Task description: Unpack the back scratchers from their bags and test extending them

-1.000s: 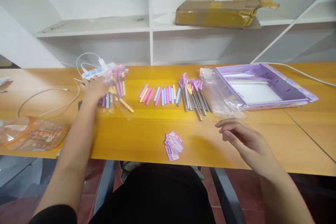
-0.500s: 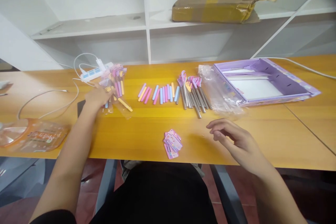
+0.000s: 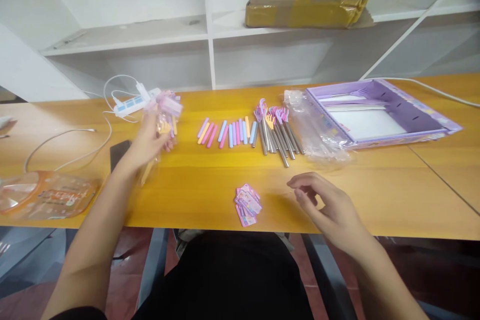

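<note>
My left hand [image 3: 146,142], blurred, is closed on a clear-bagged back scratcher [image 3: 163,128] with a yellow hand-shaped head. Behind it lies a pile of more bagged back scratchers with pink cards [image 3: 171,105]. My right hand [image 3: 324,205] hovers over the front of the table, fingers curled and thumb apart, holding nothing that I can make out. Between the hands lie pink, blue, purple and yellow handle sleeves [image 3: 234,134] in a row. Beside them rest several metal-rod back scratchers [image 3: 279,132] with coloured hand heads. Small printed pink cards [image 3: 248,204] are stacked near the front edge.
A purple open box [image 3: 405,115] stands at the right, a crumpled clear plastic bag [image 3: 315,130] against it. At the left are a white power strip [image 3: 129,106] with cables, a dark phone [image 3: 119,152] and an orange pouch [image 3: 56,192]. A taped carton [image 3: 300,7] sits on the shelf.
My left hand has drawn a bagged back scratcher up from the table, its yellow handle now swinging down toward me. My right hand has shifted slightly left.
</note>
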### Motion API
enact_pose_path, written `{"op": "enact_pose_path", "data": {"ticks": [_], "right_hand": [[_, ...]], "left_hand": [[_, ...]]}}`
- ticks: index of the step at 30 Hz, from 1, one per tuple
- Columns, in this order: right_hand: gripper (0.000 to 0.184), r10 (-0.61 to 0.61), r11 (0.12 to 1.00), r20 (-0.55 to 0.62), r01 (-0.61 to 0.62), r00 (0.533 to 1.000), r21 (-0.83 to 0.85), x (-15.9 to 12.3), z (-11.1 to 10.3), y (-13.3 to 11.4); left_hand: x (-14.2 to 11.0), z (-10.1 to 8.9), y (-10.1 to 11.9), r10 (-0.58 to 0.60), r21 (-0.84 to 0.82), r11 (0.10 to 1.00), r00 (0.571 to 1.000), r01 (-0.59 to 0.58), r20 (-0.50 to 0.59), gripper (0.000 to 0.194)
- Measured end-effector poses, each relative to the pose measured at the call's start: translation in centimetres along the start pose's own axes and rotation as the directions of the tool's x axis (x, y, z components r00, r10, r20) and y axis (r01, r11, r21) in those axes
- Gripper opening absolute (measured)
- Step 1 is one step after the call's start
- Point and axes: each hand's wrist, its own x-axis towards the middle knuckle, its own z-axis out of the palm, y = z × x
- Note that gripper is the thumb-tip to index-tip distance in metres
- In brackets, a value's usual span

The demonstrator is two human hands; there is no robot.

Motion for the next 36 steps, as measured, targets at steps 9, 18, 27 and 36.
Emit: {"op": "enact_pose_path", "data": {"ticks": [9,18,27,36], "right_hand": [[0.056,-0.042,0.967,0.095,0.016,0.995,0.255,-1.6,8.9,-4.1],[0.035,-0.028,0.893,0.068,-0.006,0.997,0.449,-0.9,10.3,-3.1],[0.033,-0.341,0.937,-0.073,0.346,0.937,0.055,-0.3,8.7,-2.2],[0.038,-0.283,0.956,-0.133,0.290,0.950,0.039,-0.3,9.0,-2.2]], "left_hand": [[-15.3,6.2,8.4,0.283,-0.259,0.956,0.663,-0.137,0.693,0.045],[-15.0,8.9,6.9,0.201,-0.307,0.951,0.685,0.035,0.701,0.026],[-15.2,9.8,5.0,0.218,-0.479,0.841,0.651,0.252,0.727,0.039],[-15.1,9.7,4.8,0.242,-0.462,0.861,0.627,0.213,0.741,0.041]]}}
